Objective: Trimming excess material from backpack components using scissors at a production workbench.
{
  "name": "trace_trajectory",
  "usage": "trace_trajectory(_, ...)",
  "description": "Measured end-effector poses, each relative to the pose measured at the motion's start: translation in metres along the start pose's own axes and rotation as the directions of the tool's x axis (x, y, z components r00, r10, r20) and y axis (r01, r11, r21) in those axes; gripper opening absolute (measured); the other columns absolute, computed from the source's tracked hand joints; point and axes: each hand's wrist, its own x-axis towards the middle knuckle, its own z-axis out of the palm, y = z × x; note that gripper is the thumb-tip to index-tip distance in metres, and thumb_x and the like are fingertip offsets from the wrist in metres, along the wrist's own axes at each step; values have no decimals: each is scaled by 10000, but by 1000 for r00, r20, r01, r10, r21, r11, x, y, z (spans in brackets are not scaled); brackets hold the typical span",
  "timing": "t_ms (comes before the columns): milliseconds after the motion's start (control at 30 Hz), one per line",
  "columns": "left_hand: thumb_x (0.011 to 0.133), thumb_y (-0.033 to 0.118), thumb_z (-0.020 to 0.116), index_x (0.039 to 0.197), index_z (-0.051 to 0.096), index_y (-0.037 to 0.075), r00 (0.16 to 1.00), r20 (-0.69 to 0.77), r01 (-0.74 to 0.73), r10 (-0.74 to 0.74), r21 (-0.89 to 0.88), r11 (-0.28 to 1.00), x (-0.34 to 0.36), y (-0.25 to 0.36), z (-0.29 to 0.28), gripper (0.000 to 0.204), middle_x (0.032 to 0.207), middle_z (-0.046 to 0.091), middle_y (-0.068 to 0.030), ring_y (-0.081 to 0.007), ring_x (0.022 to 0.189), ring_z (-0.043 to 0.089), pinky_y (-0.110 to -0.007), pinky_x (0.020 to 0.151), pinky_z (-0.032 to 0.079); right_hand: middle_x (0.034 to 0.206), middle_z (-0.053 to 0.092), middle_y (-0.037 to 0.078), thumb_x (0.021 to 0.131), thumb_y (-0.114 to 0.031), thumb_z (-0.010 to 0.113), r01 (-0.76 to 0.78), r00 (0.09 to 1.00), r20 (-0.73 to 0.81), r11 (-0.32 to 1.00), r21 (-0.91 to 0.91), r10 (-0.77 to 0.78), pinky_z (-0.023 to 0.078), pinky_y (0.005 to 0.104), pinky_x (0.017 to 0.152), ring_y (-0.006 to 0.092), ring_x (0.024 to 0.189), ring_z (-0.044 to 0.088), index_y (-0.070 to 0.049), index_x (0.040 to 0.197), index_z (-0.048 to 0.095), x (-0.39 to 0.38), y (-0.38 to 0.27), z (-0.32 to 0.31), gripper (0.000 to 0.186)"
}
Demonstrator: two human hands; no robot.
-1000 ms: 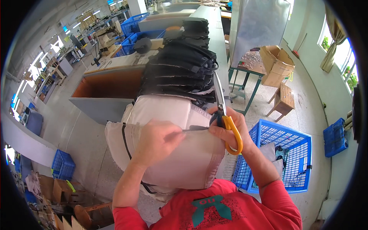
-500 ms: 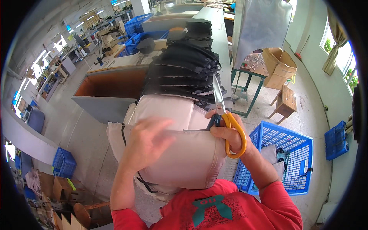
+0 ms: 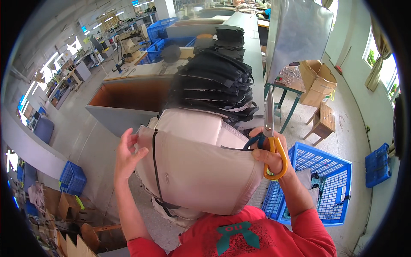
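Observation:
A pale beige padded fabric piece [image 3: 205, 180] with a dark strap down its left side lies over more pale pieces [image 3: 190, 124] in front of me. My left hand [image 3: 130, 154] is at its upper left edge, fingers curved and apart, not closed on it. My right hand [image 3: 272, 156] grips orange-handled scissors [image 3: 279, 165] with the long blades pointing up, and its thumb also presses on the piece's right top edge, where a dark strip runs. Just beyond is a stack of black padded pieces [image 3: 209, 81], some with straps.
An open grey bin [image 3: 120, 115] stands to the left, blue crates [image 3: 158, 28] behind. On the right are a green-legged table [image 3: 286, 79], a cardboard box [image 3: 317, 85], a wooden stool [image 3: 324, 116] and a blue basket [image 3: 332, 197] holding pieces. Another blue crate [image 3: 70, 175] sits at lower left.
My left hand has swept left from the middle of the piece to its left edge and opened. My right hand, with scissors and fabric edge, has shifted slightly right.

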Motion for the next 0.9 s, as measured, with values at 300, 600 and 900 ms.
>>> trace_trajectory(300,567,146,768,1149,496,1,999,54,18,-7,-197,980,10,-30,-17,659,1060,550,-101,-180,979,526,-305,848,415,697,553,-19,701,-49,685,60,998,-23,992,-111,-63,397,192,602,52,634,494,-55,1047,567,-6,-16,1,366)
trace_trajectory(600,745,274,546,686,542,44,101,-24,-937,995,334,103,-125,89,-17,237,634,488,-94,-233,640,533,-418,724,375,902,590,29,743,-37,655,131,991,-3,976,175,-132,420,245,765,108,851,540,-18,1178,460,-17,-4,-14,477)
trace_trajectory(900,507,183,598,660,533,170,305,177,-906,936,357,227,-208,93,15,166,534,430,8,-130,609,528,-340,680,289,761,594,119,695,-117,717,108,994,-39,945,308,-101,407,345,677,233,703,561,7,1181,456,-88,37,-55,566)
